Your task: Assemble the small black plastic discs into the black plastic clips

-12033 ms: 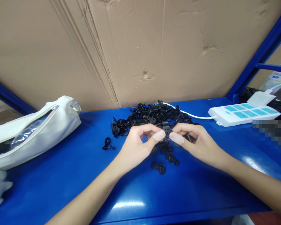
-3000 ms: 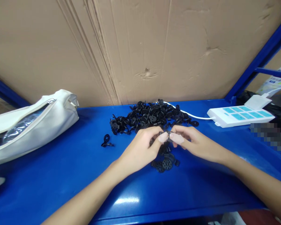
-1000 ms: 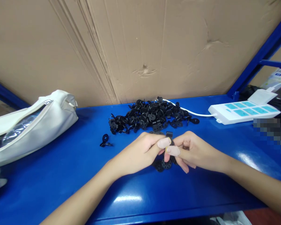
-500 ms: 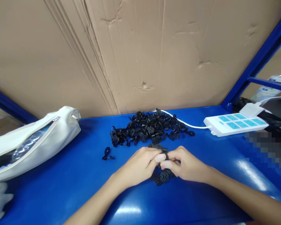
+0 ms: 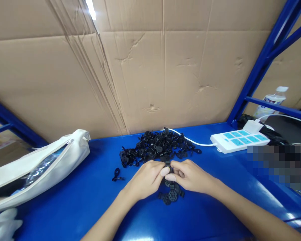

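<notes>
My left hand (image 5: 147,179) and my right hand (image 5: 192,175) meet at the middle of the blue table (image 5: 95,201). Their thumbs and fingers are closed on a small black plastic clip (image 5: 168,163), most of it covered by the fingertips. Just below the hands lie several black clips (image 5: 172,195) with round, perforated discs. A large heap of similar black clips (image 5: 160,144) rises behind the hands. One separate clip (image 5: 117,174) rests to the left of my left hand.
A white power strip (image 5: 239,140) with a cable lies at the right. On the left are an unzipped white pouch (image 5: 72,154) and a white plush-like object (image 5: 5,224). A cardboard sheet (image 5: 140,77) stands behind, between blue frame posts (image 5: 256,67). A bottle (image 5: 271,100) stands at far right.
The camera view has tilted upward and shifted right, so the table things appear lower. Both hands stay together on the clip, with small finger movements.
</notes>
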The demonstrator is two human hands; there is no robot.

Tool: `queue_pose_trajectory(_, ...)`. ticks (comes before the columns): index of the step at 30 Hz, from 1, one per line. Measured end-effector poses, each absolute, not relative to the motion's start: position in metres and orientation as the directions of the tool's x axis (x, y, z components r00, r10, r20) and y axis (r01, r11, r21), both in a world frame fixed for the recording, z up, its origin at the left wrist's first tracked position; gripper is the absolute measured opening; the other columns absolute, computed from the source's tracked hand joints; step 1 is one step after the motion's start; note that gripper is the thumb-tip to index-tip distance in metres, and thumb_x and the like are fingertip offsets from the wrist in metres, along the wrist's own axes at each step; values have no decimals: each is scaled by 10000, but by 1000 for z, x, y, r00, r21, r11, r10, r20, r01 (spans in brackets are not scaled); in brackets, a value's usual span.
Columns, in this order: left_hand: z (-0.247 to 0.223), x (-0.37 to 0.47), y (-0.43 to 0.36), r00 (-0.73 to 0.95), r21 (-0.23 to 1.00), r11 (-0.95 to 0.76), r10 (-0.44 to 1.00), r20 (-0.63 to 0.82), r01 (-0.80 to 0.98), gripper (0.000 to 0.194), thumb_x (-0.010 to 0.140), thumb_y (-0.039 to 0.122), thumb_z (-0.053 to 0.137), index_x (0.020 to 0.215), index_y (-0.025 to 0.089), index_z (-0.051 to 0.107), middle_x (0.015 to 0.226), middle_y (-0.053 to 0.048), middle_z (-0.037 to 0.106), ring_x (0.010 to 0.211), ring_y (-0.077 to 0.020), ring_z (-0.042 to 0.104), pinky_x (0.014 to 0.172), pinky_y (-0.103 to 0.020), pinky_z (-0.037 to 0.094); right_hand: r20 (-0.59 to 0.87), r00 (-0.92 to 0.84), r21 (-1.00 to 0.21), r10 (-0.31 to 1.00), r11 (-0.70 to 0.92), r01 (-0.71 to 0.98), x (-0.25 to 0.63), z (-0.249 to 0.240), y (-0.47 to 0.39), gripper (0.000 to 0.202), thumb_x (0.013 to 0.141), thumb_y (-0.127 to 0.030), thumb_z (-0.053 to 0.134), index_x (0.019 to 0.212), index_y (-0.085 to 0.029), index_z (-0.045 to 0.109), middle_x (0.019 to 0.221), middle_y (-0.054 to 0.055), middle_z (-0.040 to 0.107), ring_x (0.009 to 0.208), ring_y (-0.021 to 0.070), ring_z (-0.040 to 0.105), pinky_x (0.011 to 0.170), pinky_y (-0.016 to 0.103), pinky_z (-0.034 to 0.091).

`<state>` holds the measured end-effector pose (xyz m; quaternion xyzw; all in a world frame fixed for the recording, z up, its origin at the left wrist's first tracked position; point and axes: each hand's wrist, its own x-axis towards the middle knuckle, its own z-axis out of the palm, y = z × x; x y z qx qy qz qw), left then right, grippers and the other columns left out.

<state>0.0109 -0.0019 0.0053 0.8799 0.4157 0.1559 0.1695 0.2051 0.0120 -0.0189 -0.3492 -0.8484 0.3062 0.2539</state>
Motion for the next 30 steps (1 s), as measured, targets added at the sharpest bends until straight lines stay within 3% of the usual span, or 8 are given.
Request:
queue_pose_trajectory(5,11,13,-4,537,495,-520,835,120,697,409,976,371,313,703,174,545,688,-19,576,630,-157,495,636,-264,339,173,-634,-758,753,513,402,207,-14,8,249,937,-332,470,728,-196,477,573,-34,532,501,116,446,507,236,277)
queue_pose_trajectory(10,18,24,-36,415,628,-378,905,95,680,417,971,409,345,713,180,581,688,7,616,620,-138,538,599,-227,350,117,-635,-858,763,400,323,215,-9,-19,409,994,-386,343,689,-180,521,581,-10,577,529,120,516,558,232,368)
queue_pose_trajectory(14,2,39,-65,227,749,-259,963,148,610,460,990,410,278,708,167,549,689,3,600,652,-134,537,624,-218,386,160,-471,-922,868,302,243,200,-21,-46,418,1002,-431,285,724,-191,484,575,-15,549,529,124,504,555,230,376)
queue_pose_trajectory(18,-21,49,-74,53,820,-203,977,207,536,487,994,417,232,684,160,506,680,-21,568,655,-146,517,627,-237,393,236,-307,-927,922,308,213,180,-39,-58,363,988,-410,301,696,-214,392,593,-12,481,554,145,469,543,251,319)
queue_pose_trajectory(23,-27,49,-74,51,845,-217,974,221,488,459,973,429,335,634,168,503,663,-18,564,659,-154,513,664,-255,385,288,-303,-927,908,344,148,182,-43,-64,394,987,-408,279,669,-212,404,600,-9,466,565,147,463,575,262,323)
queue_pose_trajectory(26,-27,48,-75,74,851,-227,973,218,474,455,970,418,350,624,167,506,656,-16,547,652,-152,501,668,-257,379,277,-298,-937,913,326,127,185,-43,-65,384,960,-436,372,652,-208,393,581,-22,444,539,131,424,539,255,304)
queue_pose_trajectory(30,-28,51,-76,74,865,-227,973,217,447,391,971,406,347,696,170,494,707,-19,539,680,-155,493,656,-250,376,244,-263,-956,933,278,99,184,-45,-63,383,949,-446,401,654,-203,393,571,-36,405,521,117,391,508,247,289)
